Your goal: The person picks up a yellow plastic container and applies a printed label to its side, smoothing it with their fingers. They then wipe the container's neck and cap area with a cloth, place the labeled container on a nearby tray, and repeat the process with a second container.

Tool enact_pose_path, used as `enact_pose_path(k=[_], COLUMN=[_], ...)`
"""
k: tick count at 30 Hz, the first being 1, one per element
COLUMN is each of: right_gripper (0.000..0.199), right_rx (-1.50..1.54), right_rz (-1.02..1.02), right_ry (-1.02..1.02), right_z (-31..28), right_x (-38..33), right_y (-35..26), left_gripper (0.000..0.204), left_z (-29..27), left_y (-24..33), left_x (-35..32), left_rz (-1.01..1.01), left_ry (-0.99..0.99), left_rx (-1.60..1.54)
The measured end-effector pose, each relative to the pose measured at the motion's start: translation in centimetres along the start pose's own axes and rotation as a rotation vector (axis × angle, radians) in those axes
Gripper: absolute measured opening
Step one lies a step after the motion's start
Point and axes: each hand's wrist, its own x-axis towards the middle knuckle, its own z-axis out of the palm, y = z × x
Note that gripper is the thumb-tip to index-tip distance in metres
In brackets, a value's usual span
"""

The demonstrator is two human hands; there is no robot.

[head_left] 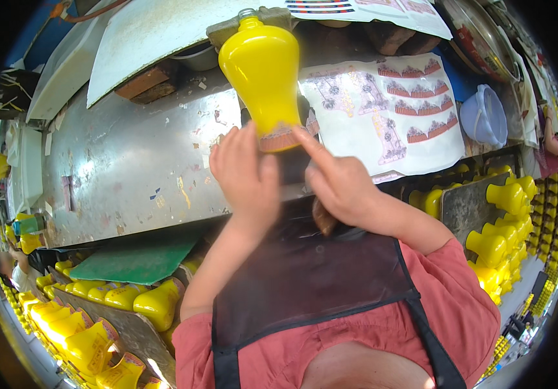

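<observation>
A glossy yellow vase [262,71] lies on its side, its narrow mouth in a grey block [217,32] at the far end and its foot toward me. Around the foot runs a pinkish-brown patterned decal [280,138]. My left hand [246,172] is at the left of the foot, somewhat blurred, fingers stretched and thumb apart. On the other side my right hand [340,185] touches the decal's right part with its outstretched index finger; the other fingers are loosely bent. Neither hand appears to hold anything.
To the right lies a white decal sheet [356,155] with purple and reddish-brown prints. A pale bucket [484,117] stands beyond it. The metal tabletop [123,175] has scraps on it. Yellow vases [155,305] stand on boards at both sides, near a green board [133,259]. Other people are at the edges.
</observation>
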Motion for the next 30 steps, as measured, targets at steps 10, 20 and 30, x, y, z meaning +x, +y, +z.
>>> enact_pose_path(k=[10,20,30], right_gripper=[0.076,0.082,0.091], right_rx=[0.147,-0.035,-0.432], right_rz=[0.147,0.153,0.067], right_ry=[-0.013,0.023,0.151], right_z=[2.3,-0.8,0.6], right_x=[-0.1,1.0,5.1], right_y=[1.2,0.7,-1.7], left_gripper=[0.075,0.077,0.079], left_z=[1.9,1.6,1.1], left_y=[0.9,0.8,0.6], left_x=[-1.8,-2.0,-1.7], left_rz=[0.054,0.045,0.016], left_ry=[0.014,-0.016,-0.041], left_rx=[-0.012,-0.007,-0.037])
